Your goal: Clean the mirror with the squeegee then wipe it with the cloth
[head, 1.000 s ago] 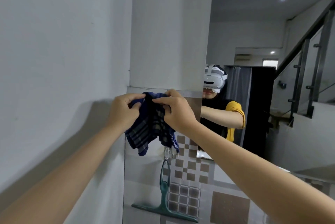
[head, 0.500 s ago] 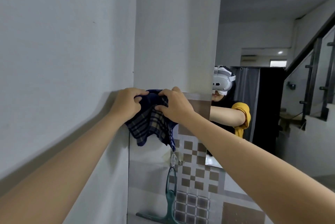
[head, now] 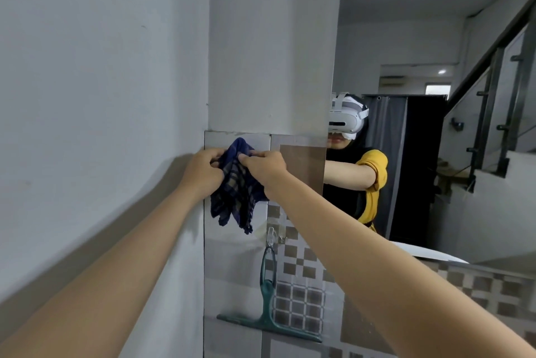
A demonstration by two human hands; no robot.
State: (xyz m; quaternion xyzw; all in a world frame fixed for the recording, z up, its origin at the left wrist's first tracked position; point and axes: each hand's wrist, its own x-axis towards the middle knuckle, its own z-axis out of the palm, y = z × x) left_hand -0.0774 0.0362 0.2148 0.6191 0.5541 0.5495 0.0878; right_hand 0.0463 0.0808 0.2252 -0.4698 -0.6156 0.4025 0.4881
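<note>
At centre frame, your left hand (head: 203,170) and right hand (head: 265,165) both pinch the bunched dark-blue checked cloth (head: 236,189); spread it flat before wiping the wall mirror (head: 420,38), the green squeegee (head: 268,317) hanging below.

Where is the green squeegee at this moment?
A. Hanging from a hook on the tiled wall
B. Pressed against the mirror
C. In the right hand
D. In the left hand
A: the squeegee hangs from the hook, while both hands hold the cloth.
</note>
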